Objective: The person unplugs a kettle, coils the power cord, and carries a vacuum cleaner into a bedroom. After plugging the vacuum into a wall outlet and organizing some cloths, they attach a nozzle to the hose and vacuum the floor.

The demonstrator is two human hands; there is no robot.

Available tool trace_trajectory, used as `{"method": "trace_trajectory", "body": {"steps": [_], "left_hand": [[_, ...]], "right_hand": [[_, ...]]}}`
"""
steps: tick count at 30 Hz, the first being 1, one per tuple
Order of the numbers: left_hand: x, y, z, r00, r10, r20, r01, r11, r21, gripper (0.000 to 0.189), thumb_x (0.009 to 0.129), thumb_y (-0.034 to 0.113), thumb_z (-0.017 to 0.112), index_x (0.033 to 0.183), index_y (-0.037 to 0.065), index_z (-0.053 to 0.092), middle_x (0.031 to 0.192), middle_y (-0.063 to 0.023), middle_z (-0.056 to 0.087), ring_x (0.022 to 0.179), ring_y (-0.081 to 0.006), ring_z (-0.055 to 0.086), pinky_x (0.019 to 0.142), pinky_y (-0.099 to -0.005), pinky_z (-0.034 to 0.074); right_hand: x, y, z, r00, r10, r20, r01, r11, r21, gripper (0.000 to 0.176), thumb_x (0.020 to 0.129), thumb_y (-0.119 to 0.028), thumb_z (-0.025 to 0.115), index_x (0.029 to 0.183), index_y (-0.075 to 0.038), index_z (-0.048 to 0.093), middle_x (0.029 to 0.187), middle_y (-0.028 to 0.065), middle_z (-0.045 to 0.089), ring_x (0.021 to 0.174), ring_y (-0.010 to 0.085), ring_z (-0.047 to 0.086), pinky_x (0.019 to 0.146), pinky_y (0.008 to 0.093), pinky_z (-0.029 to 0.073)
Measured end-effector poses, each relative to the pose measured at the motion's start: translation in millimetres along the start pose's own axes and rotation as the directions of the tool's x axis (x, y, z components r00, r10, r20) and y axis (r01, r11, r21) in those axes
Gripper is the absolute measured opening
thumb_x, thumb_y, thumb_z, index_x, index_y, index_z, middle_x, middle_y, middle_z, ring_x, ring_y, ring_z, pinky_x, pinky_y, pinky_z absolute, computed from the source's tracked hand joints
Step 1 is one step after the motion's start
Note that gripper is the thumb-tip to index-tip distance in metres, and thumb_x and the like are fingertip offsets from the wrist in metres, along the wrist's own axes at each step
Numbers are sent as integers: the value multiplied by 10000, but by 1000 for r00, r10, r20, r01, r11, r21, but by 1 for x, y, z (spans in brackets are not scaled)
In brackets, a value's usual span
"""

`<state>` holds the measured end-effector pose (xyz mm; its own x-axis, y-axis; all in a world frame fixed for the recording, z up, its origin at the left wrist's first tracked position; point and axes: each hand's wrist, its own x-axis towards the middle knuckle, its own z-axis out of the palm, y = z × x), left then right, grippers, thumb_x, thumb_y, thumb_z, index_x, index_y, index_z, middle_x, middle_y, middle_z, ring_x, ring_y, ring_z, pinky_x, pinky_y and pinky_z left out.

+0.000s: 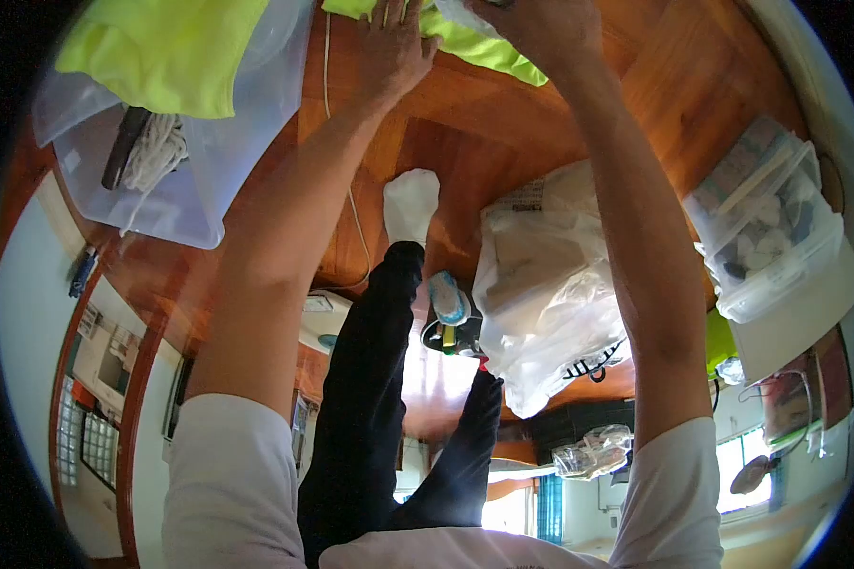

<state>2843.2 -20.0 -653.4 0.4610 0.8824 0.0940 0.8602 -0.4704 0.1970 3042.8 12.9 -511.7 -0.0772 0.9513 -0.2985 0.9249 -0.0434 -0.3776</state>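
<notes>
My left hand (392,59) lies on neon-yellow fabric (489,55) on the wooden floor at the top edge. Its fingers are stretched and apart, with the tips partly cut off by the frame. My right hand (552,38) is over the right part of that fabric, beside a piece of whitish, translucent material (467,16). The frame edge cuts off its fingers, so its grip is hidden. To the left, another neon-yellow cloth (166,57) hangs over a clear plastic bin (199,175). Inside the bin are a bundle of white rope (157,152) and a dark, long object (123,147).
A large white plastic bag (541,284) stands right of a white-socked foot (411,204). Near the foot are a blue-and-white object (448,299) and a thin cable (355,213). At right, a clear box (773,228) holds several pale items.
</notes>
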Motion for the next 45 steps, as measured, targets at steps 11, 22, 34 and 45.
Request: {"method": "trace_trajectory", "body": {"steps": [11, 22, 34, 45], "left_hand": [[-5, -7, -15, 949, -268, 167, 316, 824, -470, 900, 862, 408, 720, 1528, 54, 230, 1585, -180, 200, 1438, -397, 252, 1166, -499, 268], [-230, -2, -173, 667, -11, 745, 359, 881, -308, 419, 1005, 352, 529, 1207, -9, 597, 1154, -212, 633, 1116, -377, 592, 957, -452, 461], [-417, -7, -381, 395, -283, 874, 799, 576, -174, 357, 984, 305, 512, 867, -5, 645, 675, -75, 537, 683, -212, 562, 672, -381, 468], [-345, 245, -546, 518, -29, 855, 736, 524, -428, 327, 984, 253, 581, 1178, -7, 619, 1126, -96, 605, 1035, -220, 575, 910, -354, 465]], "right_hand": [[-47, 9, -35, 983, 168, -78, -152, 972, 178, 833, 736, -485, 814, 1402, -96, 498, 1213, 201, 653, 1148, 343, 617, 946, 455, 495], [-363, -112, 27, 812, 511, 281, -583, 691, 428, 327, 942, -278, 587, 711, -56, 653, 680, 222, 632, 631, 420, 624, 602, 541, 465], [-844, -158, -78, 298, 872, 389, -865, 74, 496, 238, 895, -264, 627, 951, -39, 679, 855, 154, 685, 833, 323, 656, 768, 425, 514], [-1056, -196, 63, 74, 800, 596, -460, -503, 732, 249, 934, -228, 597, 936, 2, 691, 837, 78, 703, 687, 208, 651, 652, 337, 543]]}}
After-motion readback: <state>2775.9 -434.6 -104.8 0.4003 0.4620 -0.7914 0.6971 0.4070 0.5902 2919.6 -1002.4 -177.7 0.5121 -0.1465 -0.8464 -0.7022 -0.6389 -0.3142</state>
